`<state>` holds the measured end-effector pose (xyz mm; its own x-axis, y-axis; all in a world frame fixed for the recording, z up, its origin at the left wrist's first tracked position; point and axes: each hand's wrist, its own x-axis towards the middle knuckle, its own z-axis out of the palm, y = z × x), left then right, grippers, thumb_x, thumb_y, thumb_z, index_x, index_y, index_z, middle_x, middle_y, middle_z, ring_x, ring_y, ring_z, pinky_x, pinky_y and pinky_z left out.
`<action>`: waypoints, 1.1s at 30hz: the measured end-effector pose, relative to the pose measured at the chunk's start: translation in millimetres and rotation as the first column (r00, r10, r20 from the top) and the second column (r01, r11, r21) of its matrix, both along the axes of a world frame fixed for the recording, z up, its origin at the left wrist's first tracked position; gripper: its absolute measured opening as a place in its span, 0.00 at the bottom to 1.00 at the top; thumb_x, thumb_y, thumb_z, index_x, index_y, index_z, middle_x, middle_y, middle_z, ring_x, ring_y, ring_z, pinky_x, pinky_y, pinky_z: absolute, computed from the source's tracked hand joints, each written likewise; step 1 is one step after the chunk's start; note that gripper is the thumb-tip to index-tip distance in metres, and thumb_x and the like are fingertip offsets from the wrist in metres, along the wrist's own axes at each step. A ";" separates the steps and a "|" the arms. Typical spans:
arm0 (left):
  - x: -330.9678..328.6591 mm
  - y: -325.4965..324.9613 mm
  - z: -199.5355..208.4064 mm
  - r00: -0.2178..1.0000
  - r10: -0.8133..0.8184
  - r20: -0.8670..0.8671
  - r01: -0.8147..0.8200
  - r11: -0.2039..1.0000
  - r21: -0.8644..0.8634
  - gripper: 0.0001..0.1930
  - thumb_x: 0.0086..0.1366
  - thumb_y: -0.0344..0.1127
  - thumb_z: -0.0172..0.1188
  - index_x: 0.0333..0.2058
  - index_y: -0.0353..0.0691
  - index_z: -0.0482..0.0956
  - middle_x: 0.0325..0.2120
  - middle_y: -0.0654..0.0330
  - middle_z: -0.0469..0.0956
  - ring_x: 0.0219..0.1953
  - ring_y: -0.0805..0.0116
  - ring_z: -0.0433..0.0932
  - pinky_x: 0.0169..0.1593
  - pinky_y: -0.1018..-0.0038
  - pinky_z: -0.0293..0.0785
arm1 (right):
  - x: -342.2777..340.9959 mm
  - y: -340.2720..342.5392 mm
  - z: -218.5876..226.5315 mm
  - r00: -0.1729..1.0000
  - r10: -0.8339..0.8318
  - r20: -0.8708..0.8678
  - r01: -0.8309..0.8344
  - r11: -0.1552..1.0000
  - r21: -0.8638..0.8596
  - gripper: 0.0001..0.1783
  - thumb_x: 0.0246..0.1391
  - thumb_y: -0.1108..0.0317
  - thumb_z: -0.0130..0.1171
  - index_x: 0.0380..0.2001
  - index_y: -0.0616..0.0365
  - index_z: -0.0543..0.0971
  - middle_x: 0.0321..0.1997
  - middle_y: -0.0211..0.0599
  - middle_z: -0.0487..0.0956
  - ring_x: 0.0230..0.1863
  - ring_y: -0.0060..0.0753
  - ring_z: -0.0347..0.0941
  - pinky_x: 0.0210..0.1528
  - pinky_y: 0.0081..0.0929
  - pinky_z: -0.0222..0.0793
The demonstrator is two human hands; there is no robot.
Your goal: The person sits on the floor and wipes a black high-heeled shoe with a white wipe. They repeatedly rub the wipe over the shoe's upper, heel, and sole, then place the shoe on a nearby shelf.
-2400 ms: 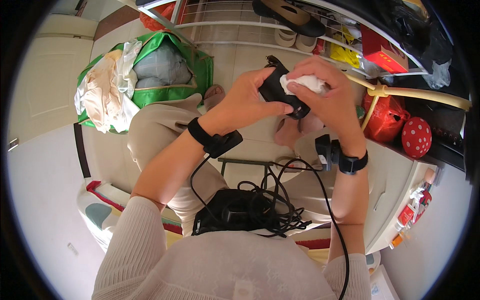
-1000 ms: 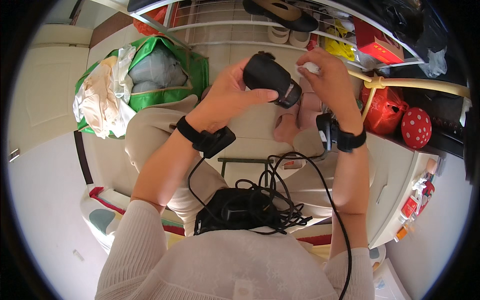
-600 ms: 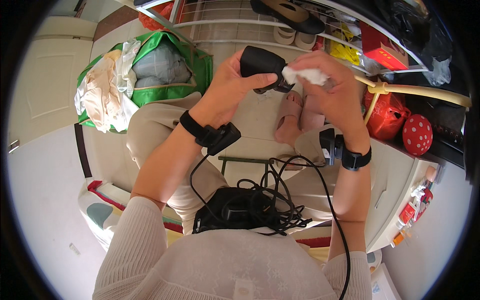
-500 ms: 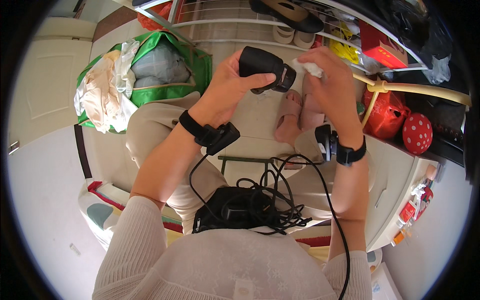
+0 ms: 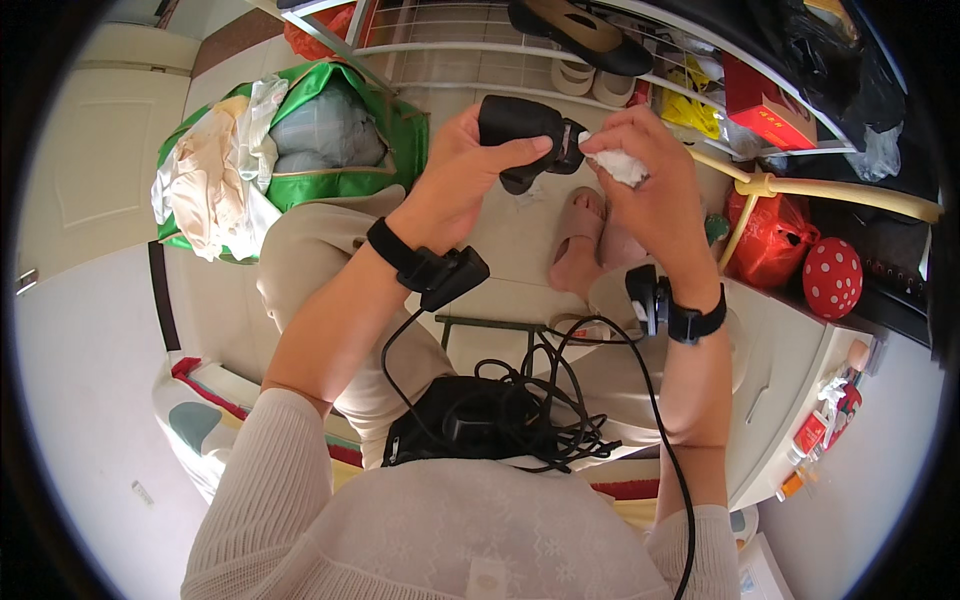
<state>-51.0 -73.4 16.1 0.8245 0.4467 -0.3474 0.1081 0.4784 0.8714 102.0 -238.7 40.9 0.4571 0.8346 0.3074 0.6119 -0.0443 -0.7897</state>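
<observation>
My left hand (image 5: 455,170) grips a black shoe (image 5: 520,128) from its left side, the thumb lying along it. A shiny buckle-like piece shows at the shoe's right end, and a stubby black part juts from its underside. Pinched in my right hand (image 5: 652,180) is a crumpled white tissue (image 5: 622,166). The tissue and fingertips are right beside the buckle end; I cannot tell whether they touch it. Both hands are raised in front of me, over the tiled floor.
Ahead stands a white wire shoe rack (image 5: 430,48) with black flats (image 5: 580,38) and a red box (image 5: 768,105). A green bag (image 5: 400,140) of cloth sits at left. At right are a yellow rail (image 5: 840,190) and a red bag (image 5: 775,235). Black cables (image 5: 550,410) lie across my lap.
My right hand has moved slightly left and down with the tissue, closer to the shoe's buckle end, its fingers more curled. My left hand keeps its hold on the shoe.
</observation>
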 end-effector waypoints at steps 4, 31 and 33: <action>-0.5 -6.4 -0.8 0.998 0.044 -0.052 -0.044 0.999 0.007 0.12 0.66 0.29 0.69 0.47 0.36 0.83 0.39 0.62 0.86 0.38 0.75 0.80 0.44 0.75 0.75 | 19.5 -10.6 -14.8 0.986 -0.074 0.151 0.106 0.970 -0.217 0.10 0.49 0.79 0.62 0.37 0.58 0.80 0.39 0.44 0.77 0.42 0.50 0.77 0.46 0.33 0.73; -17.3 -29.6 -8.8 0.837 -0.314 -0.448 0.392 -0.225 0.892 0.18 0.47 0.29 0.75 0.38 0.46 0.82 0.35 0.64 0.79 0.44 0.63 0.80 0.52 0.67 0.67 | 42.4 12.8 -63.0 0.940 -0.177 -0.292 0.056 0.924 -0.378 0.10 0.70 0.71 0.55 0.50 0.59 0.81 0.37 0.35 0.83 0.35 0.22 0.78 0.38 0.24 0.72; -20.3 -29.0 -5.8 0.839 -0.313 -0.445 0.402 -0.193 0.895 0.18 0.47 0.30 0.75 0.38 0.45 0.82 0.35 0.64 0.80 0.45 0.63 0.80 0.52 0.67 0.67 | 56.5 24.5 -90.2 0.922 -0.154 -0.355 0.044 0.953 -0.299 0.12 0.71 0.73 0.52 0.52 0.59 0.81 0.39 0.34 0.83 0.34 0.21 0.78 0.36 0.23 0.72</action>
